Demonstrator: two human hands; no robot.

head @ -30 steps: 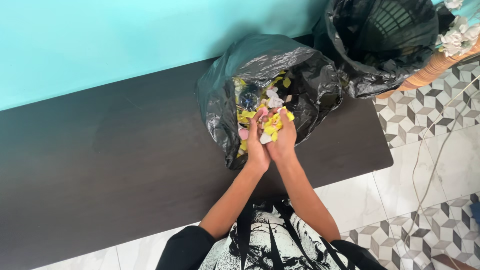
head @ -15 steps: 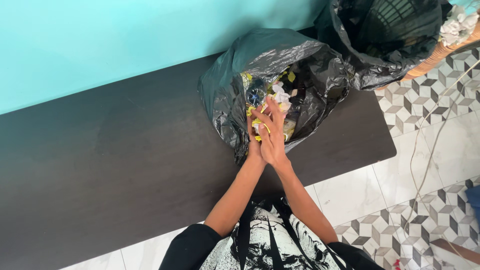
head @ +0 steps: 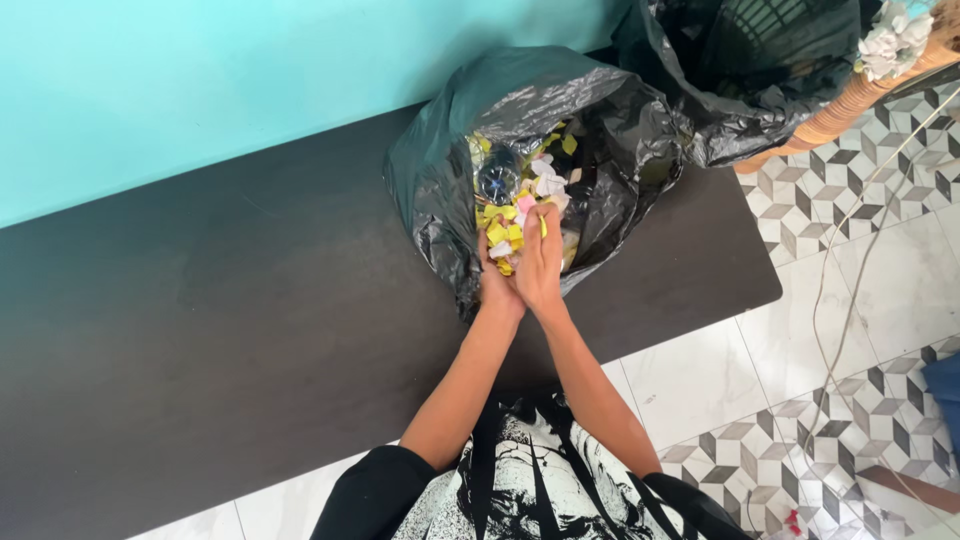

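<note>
Both my hands reach into the mouth of a black rubbish bag (head: 610,120) lying on a dark table (head: 220,310). My left hand (head: 495,285) and my right hand (head: 541,262) are pressed side by side, palms together, fingers straight. Yellow, pink and white paper scraps (head: 500,233) lie over my left fingers, and one yellow scrap sticks out between the two hands. More scraps and a clear plastic bottle (head: 497,184) lie deeper in the bag, just beyond my fingertips.
A second black bag (head: 760,90) lines a woven basket (head: 850,105) at the table's far right corner, with white flowers (head: 890,40) beside it. A turquoise wall (head: 200,80) runs behind the table. A thin cord (head: 835,300) trails over the patterned tile floor on the right.
A second ago my hands were cupped with a heap of scraps; they then closed flat against each other and most scraps dropped into the bag. The hands have stayed at the bag's mouth.
</note>
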